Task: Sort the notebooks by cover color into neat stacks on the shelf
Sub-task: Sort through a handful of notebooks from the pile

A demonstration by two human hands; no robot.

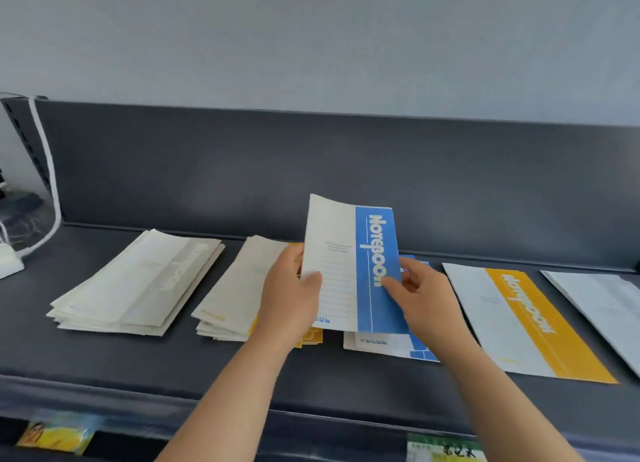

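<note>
Both hands lift a blue-and-white paper notebook (353, 271) above the dark grey shelf (104, 364); left hand (291, 295) grips its nine o'clock edge; right hand (420, 297) pinches its three o'clock edge; a blue-banded stack (388, 345) lies beneath.

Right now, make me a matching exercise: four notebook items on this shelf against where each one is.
Items:
1. blue notebook
2. white stack
3. orange notebook
4. blue stack

Places:
A. far left on the shelf
B. lying alone, right of the hands
C. lifted, held by the left hand and right hand
D. flat beneath the lifted notebook

Pairs: 1-C, 2-A, 3-B, 4-D
</note>
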